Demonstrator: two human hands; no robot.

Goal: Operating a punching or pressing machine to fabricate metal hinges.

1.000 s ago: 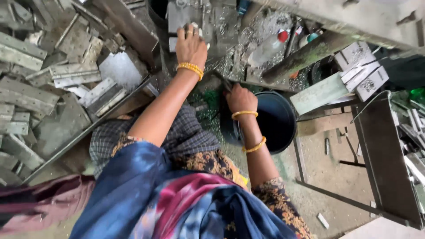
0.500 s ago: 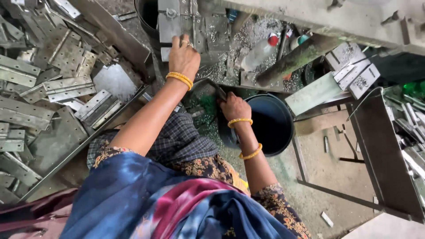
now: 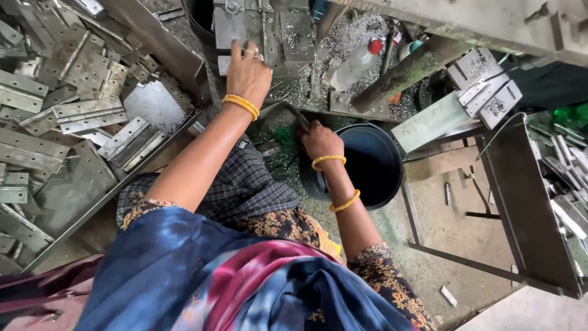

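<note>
We find the left hand [image 3: 247, 73] with fingers closed on a metal hinge plate [image 3: 236, 27] at the far bench [image 3: 318, 92], the right hand [image 3: 321, 140] gripping the black bucket [image 3: 367, 162] rim; sharp swarf and plate edges risk cuts, in our judgement.

head camera looks steeply down, close.

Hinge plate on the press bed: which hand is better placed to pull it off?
Left. The left hand already rests on the hinge plate; the right hand is lower, at the rim of the black bucket, grasping a thin dark tool.
</note>
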